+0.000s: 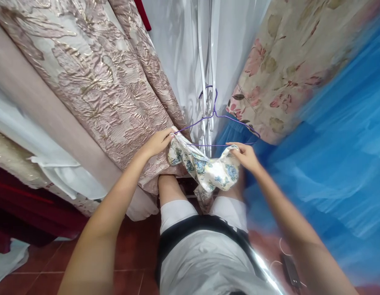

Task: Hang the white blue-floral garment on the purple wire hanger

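Observation:
A white garment with blue and yellow floral print hangs between my two hands, in front of my legs. My left hand is closed on its left upper edge, at the left end of a purple hanger. With thumb and fingers, my right hand pinches the garment's right upper edge, just below the hanger's bar. The hanger's left end meets the cloth at my left hand; its right end sticks out bare above my right hand. The garment's lower part hangs down and is partly hidden.
Brocade cloth with pink and gold leaves hangs at the left. White fabric with ribbons hangs ahead. At the right are a floral cloth and blue tulle. A black power strip lies on the red tiled floor.

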